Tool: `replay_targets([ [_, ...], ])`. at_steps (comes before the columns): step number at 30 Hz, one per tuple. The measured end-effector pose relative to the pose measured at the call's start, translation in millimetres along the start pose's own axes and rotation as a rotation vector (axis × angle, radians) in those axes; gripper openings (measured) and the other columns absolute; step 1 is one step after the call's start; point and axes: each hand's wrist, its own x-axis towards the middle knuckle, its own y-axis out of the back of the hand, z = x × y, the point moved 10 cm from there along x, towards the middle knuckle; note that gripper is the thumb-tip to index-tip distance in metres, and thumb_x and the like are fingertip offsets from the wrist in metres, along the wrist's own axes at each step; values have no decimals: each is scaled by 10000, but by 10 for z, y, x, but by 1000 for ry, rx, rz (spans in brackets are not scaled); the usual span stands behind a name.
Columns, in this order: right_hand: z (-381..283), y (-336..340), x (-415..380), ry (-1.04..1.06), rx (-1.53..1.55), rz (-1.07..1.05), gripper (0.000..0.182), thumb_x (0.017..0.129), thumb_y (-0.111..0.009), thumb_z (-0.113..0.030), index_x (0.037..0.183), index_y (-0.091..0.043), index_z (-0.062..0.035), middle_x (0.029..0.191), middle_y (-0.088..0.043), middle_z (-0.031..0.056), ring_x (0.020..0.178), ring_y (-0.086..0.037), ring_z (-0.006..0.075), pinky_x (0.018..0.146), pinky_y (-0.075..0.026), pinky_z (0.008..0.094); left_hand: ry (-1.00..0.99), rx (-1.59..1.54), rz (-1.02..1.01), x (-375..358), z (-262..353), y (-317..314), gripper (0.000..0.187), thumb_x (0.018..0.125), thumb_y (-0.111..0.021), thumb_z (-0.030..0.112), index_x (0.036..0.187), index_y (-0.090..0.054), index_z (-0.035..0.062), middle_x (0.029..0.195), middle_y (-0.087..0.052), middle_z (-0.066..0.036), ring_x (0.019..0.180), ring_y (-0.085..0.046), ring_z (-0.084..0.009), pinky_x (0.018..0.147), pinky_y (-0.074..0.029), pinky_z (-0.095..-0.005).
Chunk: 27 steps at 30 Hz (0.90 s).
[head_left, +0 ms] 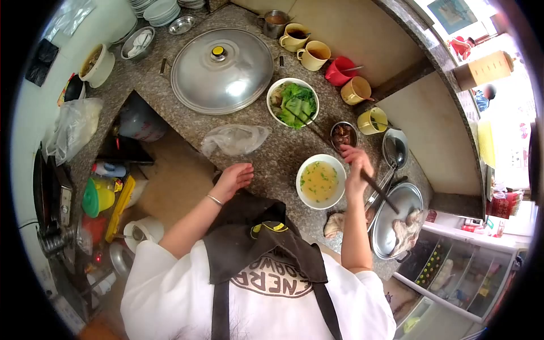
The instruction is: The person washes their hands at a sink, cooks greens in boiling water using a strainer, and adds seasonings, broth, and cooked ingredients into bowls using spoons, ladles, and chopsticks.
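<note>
My right hand (pixel 356 169) grips a pair of long dark chopsticks (pixel 379 192). Their tips reach into the greens in a white bowl (pixel 270 113) of leafy vegetables. Below my right hand stands a white bowl (pixel 300 192) of yellowish broth with chopped green bits. Beyond the hand sits a small metal bowl (pixel 343 136) of dark brown meat pieces. My left hand (pixel 233 179) hovers by the counter's near edge, fingers stretched out and holding nothing. A crumpled clear plastic bag (pixel 237 139) lies just beyond it.
A large metal lid (pixel 198 73) with a yellow knob covers the back left. Several mugs (pixel 313 55) line the back wall. To the right are a ladle (pixel 396 158) and a round metal lid (pixel 391 221) with a cloth (pixel 406 233) on it.
</note>
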Motion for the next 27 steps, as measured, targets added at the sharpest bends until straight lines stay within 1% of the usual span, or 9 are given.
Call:
replay_targets([
  [1,-4,-114,-55,-25,-46,-68,362,893,-456,-260,664,-508,15,769,-565,138,849,-583,295,767,-449,395,0,4,-13,11,9,-39,275,861,-514,288,1046,-541,86,1032,-569,-30,927,-546,-156,781,-442,-307],
  [4,-158,-329,-80,0,-358,-233,290,862,-502,-211,699,-561,21,851,-610,147,913,-592,299,798,-454,364,-9,34,-34,10,46,-121,283,862,-511,283,1062,-532,83,1029,-569,-32,932,-544,-156,784,-441,-307],
  [7,-123,-188,-52,-15,-293,-186,286,859,-507,-210,708,-565,27,851,-623,154,901,-602,300,780,-464,367,-8,43,-50,36,52,-124,288,861,-513,276,1073,-526,81,1032,-568,-35,929,-546,-155,786,-443,-309],
  [8,-93,-117,-32,-30,-273,-153,204,829,-555,-158,737,-576,24,849,-632,143,915,-603,289,795,-468,365,-4,45,-53,28,43,-126,288,861,-513,276,1073,-526,81,1032,-568,-35,929,-546,-155,786,-443,-309],
  [16,97,-3,186,-18,-356,-73,185,836,-525,-110,728,-569,33,845,-623,145,909,-600,292,766,-472,363,-13,31,-37,12,5,-43,291,850,-530,292,1051,-528,81,1025,-570,-35,922,-552,-155,789,-448,-312],
  [18,189,65,197,28,-241,-24,249,858,-499,-154,712,-559,39,834,-614,146,901,-596,291,768,-462,363,-21,24,-34,35,-3,-3,292,849,-533,295,1050,-529,84,1025,-569,-34,922,-552,-155,788,-448,-312],
  [21,186,150,186,35,-80,55,438,898,-426,-313,654,-531,35,794,-601,146,881,-594,295,783,-452,386,-27,11,-17,12,14,48,289,849,-532,294,1052,-531,88,1023,-568,-34,920,-551,-156,787,-447,-311],
  [24,-86,-74,164,56,-118,-100,473,892,-420,-363,639,-525,23,761,-596,143,861,-599,297,784,-459,414,-22,-2,1,-27,17,92,280,854,-525,284,1053,-532,87,1016,-569,-35,915,-551,-156,786,-447,-310],
  [27,-173,-455,68,120,-179,-337,396,877,-462,-300,656,-541,18,784,-592,149,857,-601,299,747,-480,373,-18,-2,12,-34,9,124,271,860,-517,271,1054,-532,82,1007,-572,-36,908,-552,-154,780,-449,-306],
])
